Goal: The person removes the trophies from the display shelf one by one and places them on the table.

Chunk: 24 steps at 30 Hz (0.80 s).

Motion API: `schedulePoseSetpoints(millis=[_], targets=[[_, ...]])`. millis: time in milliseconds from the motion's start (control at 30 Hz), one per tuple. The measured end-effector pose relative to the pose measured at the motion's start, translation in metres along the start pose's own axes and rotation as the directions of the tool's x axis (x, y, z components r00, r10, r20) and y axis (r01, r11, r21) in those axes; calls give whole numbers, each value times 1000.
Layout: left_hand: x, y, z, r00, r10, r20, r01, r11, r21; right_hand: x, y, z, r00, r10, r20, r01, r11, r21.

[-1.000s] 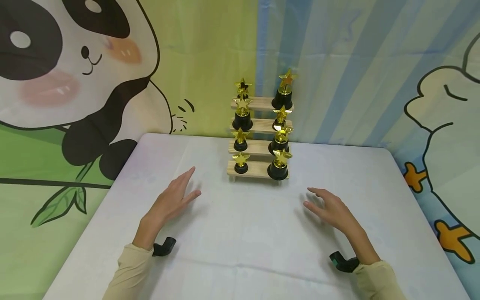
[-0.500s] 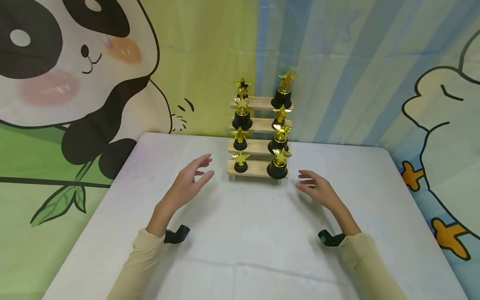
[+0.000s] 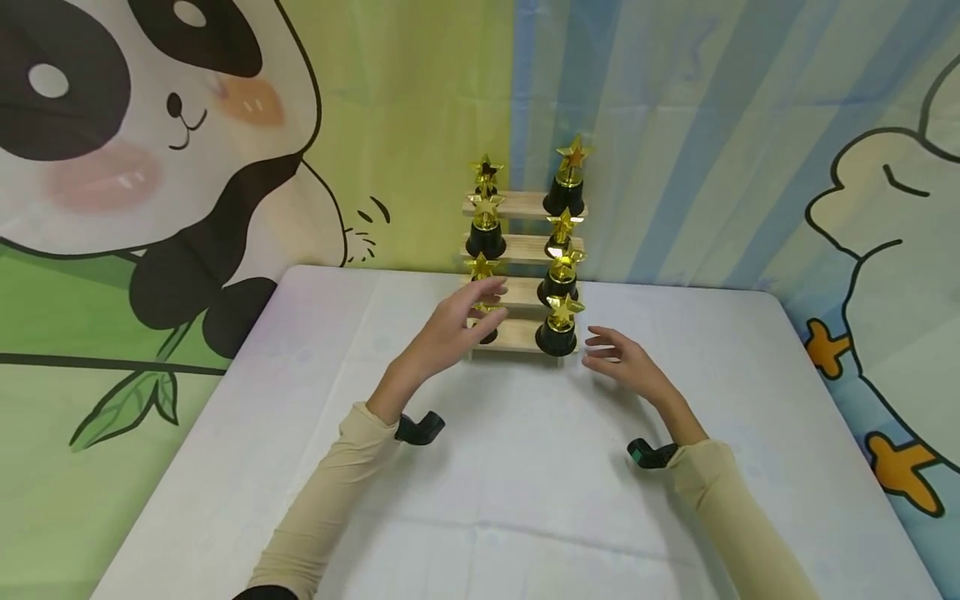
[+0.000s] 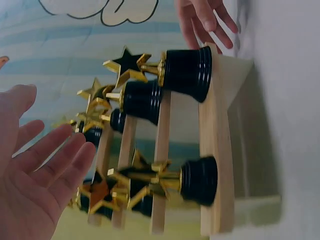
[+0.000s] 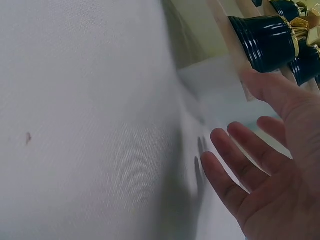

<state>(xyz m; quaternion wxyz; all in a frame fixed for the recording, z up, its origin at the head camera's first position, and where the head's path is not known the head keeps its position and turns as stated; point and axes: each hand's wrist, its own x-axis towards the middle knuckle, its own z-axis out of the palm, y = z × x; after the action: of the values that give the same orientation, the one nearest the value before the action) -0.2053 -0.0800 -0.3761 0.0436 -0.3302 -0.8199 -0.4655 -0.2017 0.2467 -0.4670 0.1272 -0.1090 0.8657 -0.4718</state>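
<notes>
Trophies (image 3: 557,325): gold stars on glossy black ribbed bases.
Stepped stand (image 3: 517,336): pale natural wood.
Table (image 3: 525,467): plain white cloth with a fine weave.
Sleeves (image 3: 337,492): beige.
Wrist cameras (image 3: 420,428): black.
Backdrop (image 3: 675,125): a black-and-white panda with pink cheeks on yellow-green at left; pale blue and cream stripes at right, with orange shapes outlined in black.
</notes>
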Motion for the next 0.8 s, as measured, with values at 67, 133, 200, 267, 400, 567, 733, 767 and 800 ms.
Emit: schedulePoseSetpoints(millis=[67,133,200,267,400,567,733,767,800], targets=[[11,2,8,1000,15,15,-15,1000,-12,3,-1,1,1000,1,2,-1,1000,1],[20,3,15,1000,17,24,-16,1000,-26,5,-3,3,1000,3,7,-3,1000,-2],[28,3,23,999,11,34,-10,999,-48,7,-4,4,1000,5,8,-5,1000,-4],[33,3,30,999,1,45,2,998,-67,8,-5,5,1000,4,8,-4,1000,-3],[40,4,42,998,-12,66,17,998,-68,8,-4,7,1000,4,16,-4,1000,10],[45,3,53,996,-29,84,29,1000,-1,9,-5,10,1000,10,17,-10,1000,17],[51,1,58,997,-22,80,18,999,48,13,-6,11,1000,14,15,-14,1000,6],[52,0,59,996,-21,81,17,998,60,14,-6,11,1000,18,15,-18,1000,6],[53,0,60,996,-22,82,16,998,69,14,-6,11,1000,25,16,-25,1000,8]])
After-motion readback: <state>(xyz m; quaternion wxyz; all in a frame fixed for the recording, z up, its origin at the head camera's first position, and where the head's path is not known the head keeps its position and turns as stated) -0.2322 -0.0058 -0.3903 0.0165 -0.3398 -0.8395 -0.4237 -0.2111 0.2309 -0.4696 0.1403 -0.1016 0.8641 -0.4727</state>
